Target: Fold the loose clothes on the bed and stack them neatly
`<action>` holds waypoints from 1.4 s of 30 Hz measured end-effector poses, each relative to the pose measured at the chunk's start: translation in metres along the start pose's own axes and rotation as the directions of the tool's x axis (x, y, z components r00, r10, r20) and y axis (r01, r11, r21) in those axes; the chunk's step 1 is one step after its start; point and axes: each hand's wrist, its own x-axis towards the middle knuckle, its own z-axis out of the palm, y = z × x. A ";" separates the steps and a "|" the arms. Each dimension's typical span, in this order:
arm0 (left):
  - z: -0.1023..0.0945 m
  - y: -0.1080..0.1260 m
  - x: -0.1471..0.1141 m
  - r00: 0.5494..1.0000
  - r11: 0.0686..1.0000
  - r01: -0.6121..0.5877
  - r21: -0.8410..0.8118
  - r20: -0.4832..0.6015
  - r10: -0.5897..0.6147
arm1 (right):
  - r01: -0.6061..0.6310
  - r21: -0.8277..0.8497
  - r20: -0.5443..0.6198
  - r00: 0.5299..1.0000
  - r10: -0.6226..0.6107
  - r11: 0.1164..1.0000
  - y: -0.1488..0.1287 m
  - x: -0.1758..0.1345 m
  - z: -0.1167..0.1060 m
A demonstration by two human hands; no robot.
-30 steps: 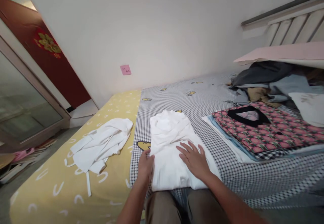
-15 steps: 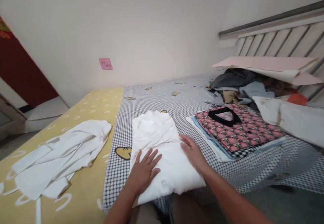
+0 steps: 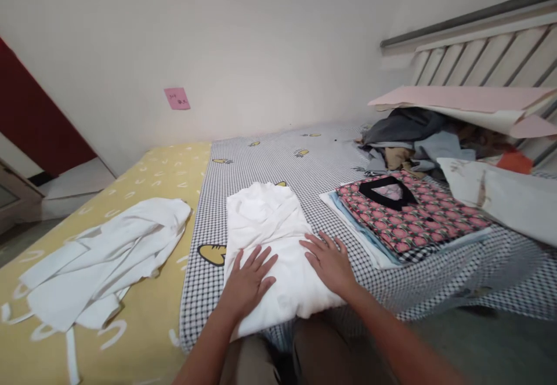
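Observation:
A white garment [image 3: 278,263], partly folded with its collar end away from me, lies on the checked bedding in front of my legs. My left hand [image 3: 250,280] rests flat on its left side, fingers spread. On the right edge of the same garment lies my right hand [image 3: 329,263], palm down with fingers apart. Neither hand grips the cloth. Creases run across the garment just beyond my fingertips.
To the left, a crumpled white garment [image 3: 117,257] lies on yellow bedding [image 3: 148,338]. At right sits a stack of folded clothes topped by a pink patterned shirt [image 3: 413,217]. Behind it are a heap of dark clothes [image 3: 404,127], pink board [image 3: 470,98] and a slatted headboard [image 3: 487,54].
My right hand has turned from the garment's right side to lie flatter on top, fingers spread. My left hand stays nearly in place. The view has tilted slightly.

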 end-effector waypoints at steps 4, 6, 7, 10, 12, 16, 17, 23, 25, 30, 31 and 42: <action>-0.006 0.003 0.004 0.988 0.995 0.064 -0.076 0.143 -0.053 | -0.022 0.046 -0.006 1.000 0.022 0.999 0.004 0.004 0.008; -0.009 0.004 0.006 0.974 0.988 0.108 -0.109 0.209 -0.083 | -0.041 0.169 0.010 0.999 0.040 0.985 0.009 0.008 0.008; -0.010 0.005 0.007 0.968 0.984 0.130 -0.123 0.231 -0.099 | -0.048 0.226 0.025 0.999 0.044 0.973 0.013 0.010 0.007; -0.013 0.007 0.009 0.951 0.969 0.187 -0.162 0.279 -0.137 | -0.029 0.309 0.036 0.999 0.019 0.951 0.027 0.006 -0.005; -0.014 0.007 0.010 0.941 0.957 0.217 -0.194 0.304 -0.151 | 0.036 0.330 -0.017 0.999 -0.033 0.943 0.039 -0.009 -0.018; -0.018 0.009 0.011 0.928 0.923 0.265 -0.280 0.332 -0.166 | 0.319 0.192 -0.004 0.946 -0.324 0.928 0.056 -0.054 -0.038; -0.019 0.009 0.011 0.924 0.914 0.276 -0.297 0.343 -0.167 | 0.392 0.129 0.044 0.915 -0.400 0.911 0.057 -0.063 -0.040; -0.034 0.012 0.018 0.884 0.888 0.326 -0.324 0.437 -0.165 | 0.569 0.002 0.207 0.804 -0.557 0.822 0.050 -0.055 -0.021; -0.043 0.010 0.023 0.873 0.874 0.339 -0.349 0.463 -0.154 | 0.577 0.033 0.214 0.794 -0.570 0.816 0.050 -0.044 -0.008; -0.077 -0.011 0.013 0.931 0.822 0.323 -0.468 0.313 -0.188 | 0.502 0.114 0.160 0.843 -0.514 0.858 0.054 -0.034 0.009; -0.081 -0.017 0.002 0.952 0.829 0.303 -0.469 0.193 -0.238 | 0.485 0.129 0.154 0.852 -0.501 0.865 0.054 -0.034 0.010; -0.033 -0.002 -0.126 0.985 0.934 0.023 0.355 -0.170 0.041 | 0.395 0.242 0.141 0.889 -0.435 0.886 0.053 -0.032 0.007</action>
